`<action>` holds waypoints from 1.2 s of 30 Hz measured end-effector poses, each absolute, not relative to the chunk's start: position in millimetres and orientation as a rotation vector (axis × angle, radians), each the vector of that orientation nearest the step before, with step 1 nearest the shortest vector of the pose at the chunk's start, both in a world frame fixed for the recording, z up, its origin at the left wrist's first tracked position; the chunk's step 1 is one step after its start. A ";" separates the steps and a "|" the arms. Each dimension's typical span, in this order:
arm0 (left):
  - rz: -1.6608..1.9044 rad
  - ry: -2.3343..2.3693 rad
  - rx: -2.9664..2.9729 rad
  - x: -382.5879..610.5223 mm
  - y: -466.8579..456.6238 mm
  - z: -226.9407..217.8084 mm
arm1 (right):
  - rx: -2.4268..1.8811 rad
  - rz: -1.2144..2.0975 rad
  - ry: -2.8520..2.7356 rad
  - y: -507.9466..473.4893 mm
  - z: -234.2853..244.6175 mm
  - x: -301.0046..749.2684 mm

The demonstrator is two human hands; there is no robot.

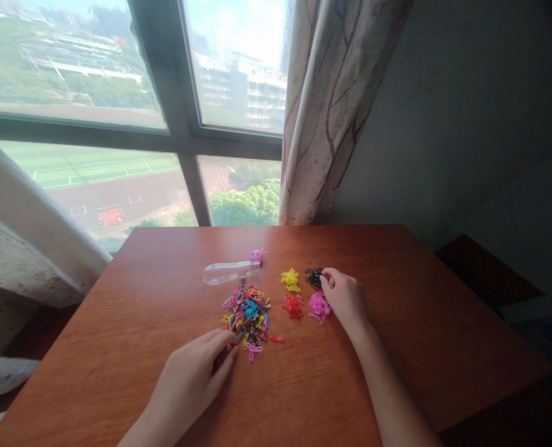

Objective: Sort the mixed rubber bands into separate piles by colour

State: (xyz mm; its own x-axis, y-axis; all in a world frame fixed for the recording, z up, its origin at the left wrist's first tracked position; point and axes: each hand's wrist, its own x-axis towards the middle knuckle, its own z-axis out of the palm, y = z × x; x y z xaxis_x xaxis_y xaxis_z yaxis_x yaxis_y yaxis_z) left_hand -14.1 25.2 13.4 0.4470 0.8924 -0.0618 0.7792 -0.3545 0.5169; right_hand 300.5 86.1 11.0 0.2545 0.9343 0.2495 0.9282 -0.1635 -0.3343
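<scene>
A mixed heap of small coloured rubber bands [248,309] lies on the table. At its lower left edge is my left hand [196,366], thumb and forefinger drawn together against the bands; anything between the tips is too small to make out. My right hand [345,295] has its fingers pinched at the right side of a small pile of black rubber bands [313,277], and what they hold is hidden. Close by are separate piles of yellow rubber bands [291,280], red rubber bands [294,306] and pink rubber bands [320,307]. A single red band [276,339] lies apart.
Behind the heap a clear plastic container [231,273] lies on its side, with a pink cap-like piece [257,256] at its right end. The wooden table [117,335] reaches to the window [187,136]. A patterned curtain [331,112] hangs at the back.
</scene>
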 end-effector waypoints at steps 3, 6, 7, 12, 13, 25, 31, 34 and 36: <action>0.320 1.397 2.223 -13.8 25.4 13.2 | -2.103 0.021 -1.688 82.3 13.6 300.7; 0.314 1.396 2.219 -13.1 25.8 13.3 | -2.085 0.020 -1.684 75.3 16.3 297.1; 0.311 1.396 2.217 -12.9 25.9 13.6 | -2.067 0.023 -1.683 71.9 16.7 294.6; 0.313 1.406 2.231 -13.0 25.3 14.4 | -1.825 0.113 -1.723 46.5 12.2 270.5; 0.316 1.408 2.238 -13.2 25.1 14.1 | -1.785 0.140 -1.734 40.4 9.9 263.9; 0.330 1.342 2.342 8.4 22.1 18.3 | -1.637 0.350 -1.812 -20.4 -19.0 211.5; 0.117 1.292 2.498 34.2 34.1 35.8 | -1.619 0.328 -1.854 -24.5 -17.7 210.0; 0.010 1.283 2.532 48.2 42.0 39.2 | -1.619 0.336 -1.857 -23.3 -15.4 209.9; -0.023 1.292 2.533 55.0 45.3 38.8 | -1.625 0.351 -1.857 -23.3 -14.2 209.8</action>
